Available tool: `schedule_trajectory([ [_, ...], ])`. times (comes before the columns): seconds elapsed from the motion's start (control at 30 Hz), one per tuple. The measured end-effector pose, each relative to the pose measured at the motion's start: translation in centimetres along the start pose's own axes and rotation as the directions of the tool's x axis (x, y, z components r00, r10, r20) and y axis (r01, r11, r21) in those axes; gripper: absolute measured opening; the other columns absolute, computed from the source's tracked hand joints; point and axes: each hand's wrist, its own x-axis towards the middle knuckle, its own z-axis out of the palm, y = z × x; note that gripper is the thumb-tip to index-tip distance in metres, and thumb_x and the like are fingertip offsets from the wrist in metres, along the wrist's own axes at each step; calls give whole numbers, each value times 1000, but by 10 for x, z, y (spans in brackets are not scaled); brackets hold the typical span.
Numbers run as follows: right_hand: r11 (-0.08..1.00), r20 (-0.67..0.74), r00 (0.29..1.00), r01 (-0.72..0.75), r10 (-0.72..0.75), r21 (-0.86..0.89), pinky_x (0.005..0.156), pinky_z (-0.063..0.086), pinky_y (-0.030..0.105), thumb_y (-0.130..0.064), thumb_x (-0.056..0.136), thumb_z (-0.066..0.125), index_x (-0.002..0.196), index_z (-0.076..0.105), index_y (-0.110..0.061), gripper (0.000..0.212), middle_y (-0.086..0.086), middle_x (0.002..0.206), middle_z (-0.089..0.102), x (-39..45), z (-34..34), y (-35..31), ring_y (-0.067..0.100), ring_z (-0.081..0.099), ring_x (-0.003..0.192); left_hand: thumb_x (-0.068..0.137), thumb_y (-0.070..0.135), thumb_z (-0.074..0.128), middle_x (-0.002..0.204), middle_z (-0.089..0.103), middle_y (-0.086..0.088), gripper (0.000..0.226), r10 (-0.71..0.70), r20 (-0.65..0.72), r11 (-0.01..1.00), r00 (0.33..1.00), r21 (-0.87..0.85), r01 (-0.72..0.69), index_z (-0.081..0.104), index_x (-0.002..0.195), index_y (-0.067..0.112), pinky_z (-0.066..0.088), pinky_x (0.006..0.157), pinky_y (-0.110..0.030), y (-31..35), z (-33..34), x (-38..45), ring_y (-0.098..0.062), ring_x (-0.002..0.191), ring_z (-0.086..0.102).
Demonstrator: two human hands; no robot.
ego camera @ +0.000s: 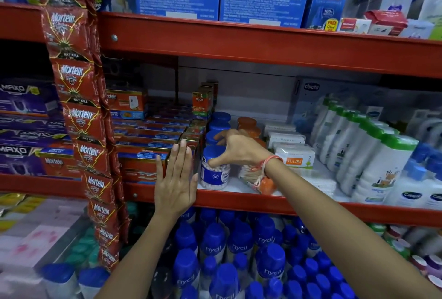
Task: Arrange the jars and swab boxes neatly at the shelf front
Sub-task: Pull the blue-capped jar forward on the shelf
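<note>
A clear swab jar with a blue lid (214,170) stands at the front of the middle shelf (239,199). My right hand (235,148) grips its lid from above. My left hand (175,176) is flat and open, its palm held against the jar's left side and the shelf edge. Behind the jar stand more blue-lidded jars (220,121) and orange-lidded jars (247,125). An orange-lidded jar (259,182) lies on its side under my right wrist. White swab boxes (295,155), one marked Tulips, are stacked to the right.
Red Mortein cartons (148,145) are stacked left of the jars. A strip of red Mortein sachets (81,116) hangs in front at left. White lotion bottles (373,155) fill the shelf's right side. Blue-capped Nycil bottles (229,251) crowd the shelf below.
</note>
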Motion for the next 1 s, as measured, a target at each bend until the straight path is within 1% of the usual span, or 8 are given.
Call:
schedule_trajectory([
  [0.17,951,-29,977,-198,211,239,63,63,41,-43,58,86,103,65,-50,51,-5,103,71,128,71,203,27,69,101,101,34,19,162,-5,-5,59,0,11,1000,1000,0,0,1,152,9,-3,121,-48,1,-1,-1,-20,149,1],
  [0.23,896,93,972,-237,218,375,53,55,17,-9,87,65,78,60,-20,15,1,73,57,53,48,142,23,61,74,101,34,19,162,-5,-5,59,-4,15,1000,1000,2,4,2,152,8,-2,121,-48,0,-1,-1,-20,149,1],
  [0.3,843,128,959,-285,254,456,35,36,4,4,97,41,65,39,-19,39,-5,67,36,-27,-3,37,6,37,58,101,34,19,162,-5,-5,59,-5,17,1000,1000,3,5,3,152,8,-3,121,-47,0,-2,0,-20,149,1],
  [0.43,978,54,997,-57,46,202,63,39,8,-24,85,67,79,52,-17,19,2,74,54,-38,-26,2,5,49,66,101,34,19,162,-5,-4,59,-6,19,1000,1000,4,6,3,152,8,-3,121,-47,0,-3,0,-20,149,1],
  [0.53,1000,-12,1000,-23,23,2,86,56,38,-51,66,79,115,61,-6,69,15,116,69,-38,-24,18,27,68,100,102,34,18,162,-5,-4,58,-10,21,1000,1000,4,9,3,152,9,-3,121,-47,1,-3,-1,-19,149,1],
  [0.63,985,14,995,-100,103,-140,61,54,30,-51,65,78,77,59,-6,50,7,80,67,-48,-28,46,22,63,72,102,34,17,162,-5,-4,58,-16,27,1000,999,11,16,2,152,9,-2,121,-47,2,-4,0,-19,149,0],
  [0.8,951,67,981,-157,180,-265,46,32,22,-53,66,76,59,48,-15,47,-4,62,49,-60,-27,63,15,50,64,103,35,15,162,-5,-4,58,-24,54,1000,998,17,23,2,152,8,-3,121,-48,2,-5,-1,-19,149,0],
  [1.0,942,36,981,-173,191,-287,68,48,28,-42,61,79,89,61,-13,44,2,91,63,-62,-24,62,21,60,87,102,35,17,162,-5,-5,58,-3,58,1000,998,15,3,3,152,7,-3,121,-49,1,-7,0,-20,149,1],
])
